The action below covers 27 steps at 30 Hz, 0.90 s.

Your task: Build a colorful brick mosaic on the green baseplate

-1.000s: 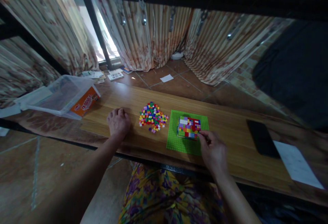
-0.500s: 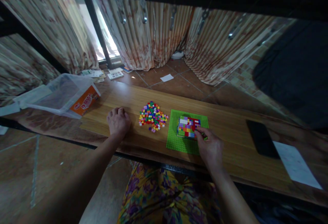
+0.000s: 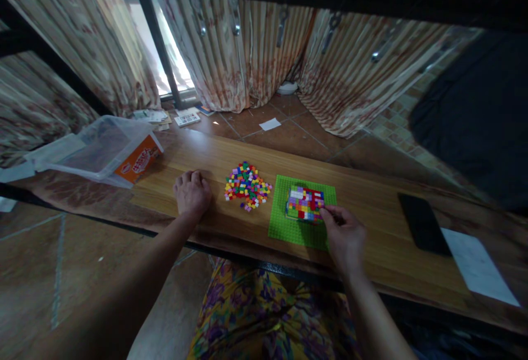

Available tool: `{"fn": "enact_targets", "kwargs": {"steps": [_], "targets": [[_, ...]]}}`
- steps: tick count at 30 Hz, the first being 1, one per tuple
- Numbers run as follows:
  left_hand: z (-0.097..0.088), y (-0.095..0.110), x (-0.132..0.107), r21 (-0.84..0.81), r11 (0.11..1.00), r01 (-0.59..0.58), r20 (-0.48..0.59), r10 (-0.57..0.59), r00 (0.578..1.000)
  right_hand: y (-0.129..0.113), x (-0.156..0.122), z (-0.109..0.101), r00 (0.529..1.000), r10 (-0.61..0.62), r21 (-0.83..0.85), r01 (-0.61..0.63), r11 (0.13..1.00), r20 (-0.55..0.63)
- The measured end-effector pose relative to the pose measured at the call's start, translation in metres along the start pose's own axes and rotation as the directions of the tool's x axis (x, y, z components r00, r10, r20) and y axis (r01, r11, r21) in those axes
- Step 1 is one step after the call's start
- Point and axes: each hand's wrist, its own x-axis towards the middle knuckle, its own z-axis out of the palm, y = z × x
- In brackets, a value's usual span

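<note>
A flat block of small multicoloured building bricks (image 3: 304, 203) sits on a green studded baseplate (image 3: 280, 228). At the block's right edge is my right hand (image 3: 345, 234), thumb and forefinger pinched together. Whatever may be between those fingertips is too small to make out. Left of the baseplate lies a loose heap of colourful bricks (image 3: 246, 187). My left hand (image 3: 192, 194) rests palm down on the wooden table (image 3: 231, 228), left of the heap. Its fingers are loosely curled in, and nothing shows in them.
A clear plastic box (image 3: 99, 148) with an orange label stands at the table's left end. To the right lie a black phone (image 3: 424, 223) and a white paper sheet (image 3: 480, 266). Curtains (image 3: 272, 57) hang behind; papers (image 3: 187, 118) lie on the floor beyond.
My right hand has shifted slightly right, uncovering a little more of the brick block's right side. My left hand stays where it was. The whole view has moved slightly.
</note>
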Motion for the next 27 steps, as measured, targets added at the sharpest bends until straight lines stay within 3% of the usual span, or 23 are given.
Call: {"fn": "enact_targets", "kwargs": {"steps": [10,27], "targets": [[0.0,0.0,0.001,-0.001,1.0,0.008,0.022,-0.008,1.0,0.002,0.011,0.011,0.981,0.191,0.243,-0.192,0.951,0.029],[0.0,0.0,0.001,0.0,1.0,0.011,0.024,-0.011,1.0,-0.002,0.011,0.013,0.971,0.214,0.193,-0.23,0.954,0.104]]}}
